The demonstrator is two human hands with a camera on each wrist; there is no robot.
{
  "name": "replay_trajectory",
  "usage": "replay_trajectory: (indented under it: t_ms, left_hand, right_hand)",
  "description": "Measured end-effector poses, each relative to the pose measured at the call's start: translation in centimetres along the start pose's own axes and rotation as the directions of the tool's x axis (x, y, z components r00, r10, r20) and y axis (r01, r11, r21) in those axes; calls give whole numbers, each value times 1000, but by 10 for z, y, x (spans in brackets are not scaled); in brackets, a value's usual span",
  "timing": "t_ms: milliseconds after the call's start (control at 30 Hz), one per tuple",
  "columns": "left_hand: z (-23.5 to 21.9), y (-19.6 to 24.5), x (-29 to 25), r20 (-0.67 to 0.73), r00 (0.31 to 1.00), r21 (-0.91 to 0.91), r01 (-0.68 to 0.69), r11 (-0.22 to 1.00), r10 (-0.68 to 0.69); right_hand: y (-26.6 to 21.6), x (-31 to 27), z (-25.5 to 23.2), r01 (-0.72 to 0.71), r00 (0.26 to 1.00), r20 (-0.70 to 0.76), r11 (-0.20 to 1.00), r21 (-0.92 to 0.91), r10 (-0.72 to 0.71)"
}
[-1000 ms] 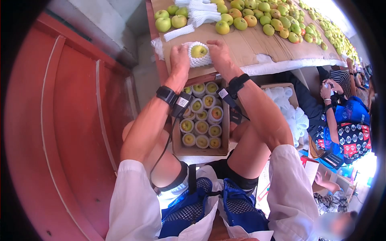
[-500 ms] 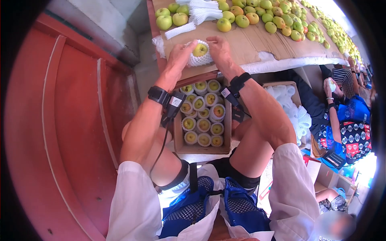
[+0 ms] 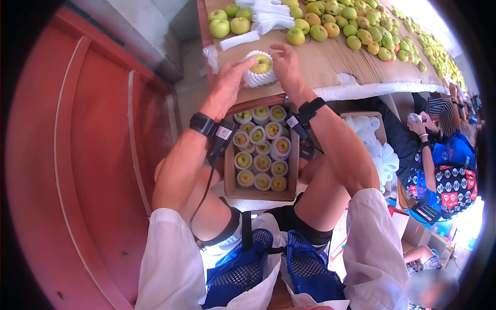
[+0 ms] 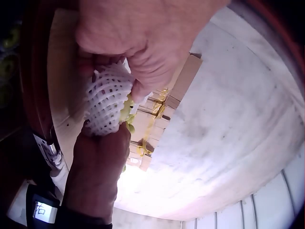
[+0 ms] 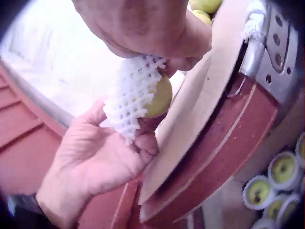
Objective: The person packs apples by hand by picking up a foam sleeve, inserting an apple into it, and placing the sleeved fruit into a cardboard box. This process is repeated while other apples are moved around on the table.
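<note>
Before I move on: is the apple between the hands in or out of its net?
In: the net wraps round the apple, leaving its top bare in the head view.

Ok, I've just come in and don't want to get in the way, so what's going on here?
A person is handling an apple in a white foam net near the cardboard's edge. The left hand grips one side of the net, the right hand holds the other, and the apple's top shows. More netted apples sit in a box between the knees; loose apples and spare nets lie on the cardboard.
</note>
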State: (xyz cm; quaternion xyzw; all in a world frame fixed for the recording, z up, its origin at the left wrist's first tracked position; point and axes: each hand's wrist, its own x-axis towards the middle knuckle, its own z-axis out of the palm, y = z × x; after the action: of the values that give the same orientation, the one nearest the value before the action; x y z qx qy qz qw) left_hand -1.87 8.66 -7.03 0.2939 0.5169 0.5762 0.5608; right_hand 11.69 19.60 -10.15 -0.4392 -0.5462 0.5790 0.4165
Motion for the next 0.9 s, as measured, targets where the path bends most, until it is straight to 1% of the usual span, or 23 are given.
replay_trajectory:
  t_ms: [100,200,300,400,433,500,600,700,800,900]
  left_hand:
    - [-1,4,-3,-10,999,14,32,999,-32]
    - [-2,7,-5,-78,996,97,39,994,-31]
    - [2,12,-9,1,999,-37,33,999,-33]
    - [4,19,-14,100,993,-167,82,983,-66]
    - [6,19,-14,117,992,-220,70,973,-45]
    - [11,19,-14,148,989,-324,46,945,3]
    - [19,21,-18,121,992,-400,14,916,37]
    - [23,23,-20,146,987,-439,7,899,63]
    - [27,25,-25,183,977,-428,-19,904,107]
    - [30,29,-29,170,978,-423,-38,906,120]
  right_hand:
    - [-4,0,1,20,1000,-1,999,26,-20]
    - [-9,-1,2,36,999,-18,994,99,-35]
    - [-18,-4,0,38,999,-12,982,185,-37]
    - [-24,-1,-3,77,997,-28,971,225,-72]
    - [-24,-1,-4,74,997,-29,970,232,-69]
    - [-25,-1,-6,70,997,-33,966,248,-64]
    - [-27,-1,-4,138,988,-92,970,201,-122]
    - [-33,1,-5,99,993,-90,949,300,-76]
    - [-39,5,-10,-18,997,-58,932,362,41]
    - [-36,6,-11,-20,999,-33,908,419,37]
